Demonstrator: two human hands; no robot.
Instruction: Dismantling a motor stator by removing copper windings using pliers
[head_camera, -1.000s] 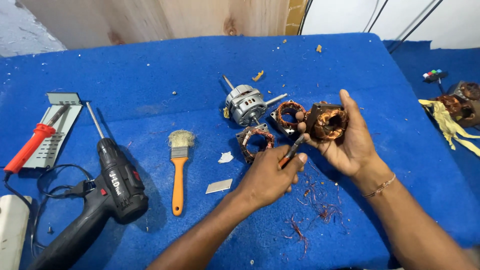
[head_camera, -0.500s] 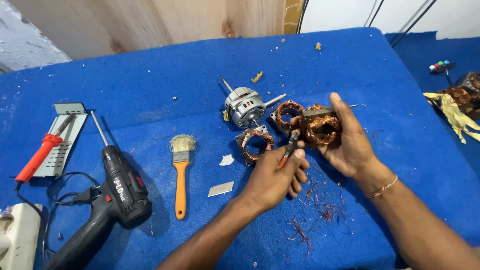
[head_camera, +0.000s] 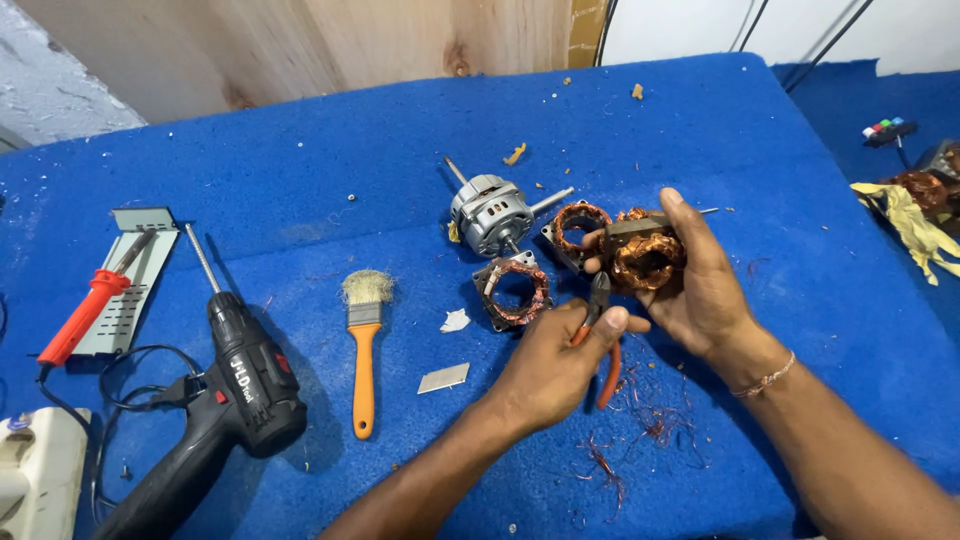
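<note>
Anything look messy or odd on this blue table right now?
Yes: loose copper wire scraps lie scattered on the blue table below the hands, near the stator the right hand holds.

Left hand (head_camera: 555, 365): closed in a fist-like grip, knuckles up, forearm entering from the bottom edge and angled up and right. Right hand (head_camera: 700, 285): palm turned inward, fingers curled, thumb extended upward. Right forearm enters from the lower right; a thin bracelet circles the wrist.

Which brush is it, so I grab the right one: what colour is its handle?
Orange handle on the brush, head view.
</note>
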